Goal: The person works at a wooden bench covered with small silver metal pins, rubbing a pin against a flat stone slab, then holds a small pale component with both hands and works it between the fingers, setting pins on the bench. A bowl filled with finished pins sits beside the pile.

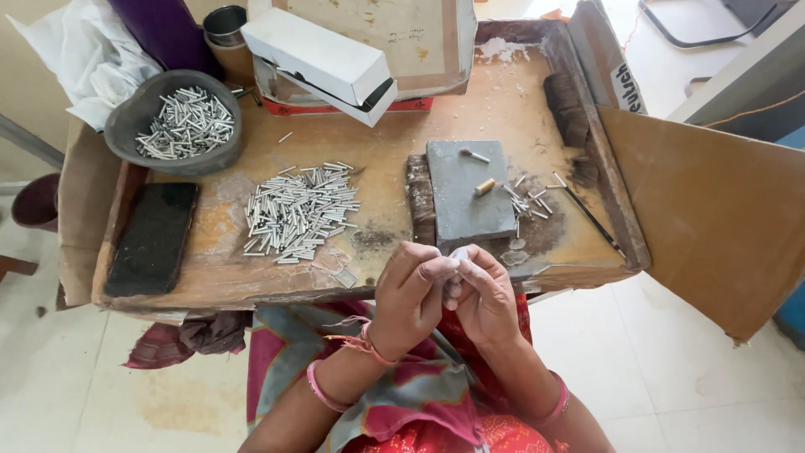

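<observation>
My left hand (408,295) and my right hand (484,295) meet just in front of the low wooden work tray (470,117), fingertips pinched together on a small pale piece (459,252) between them. Right beyond the hands lies a grey stone slab (464,205) with a short yellowish stub (485,187) and a thin metal tube (475,155) on it. A heap of thin silver metal tubes (298,211) lies to the left of the slab. A few more tubes (530,200) are scattered to its right.
A dark bowl (142,117) filled with silver tubes sits at the back left. A black phone (153,238) lies at the tray's left edge. White cardboard boxes (323,59) stand at the back. A thin dark stick (587,214) rests at the right rim, cardboard flap (713,210) beyond.
</observation>
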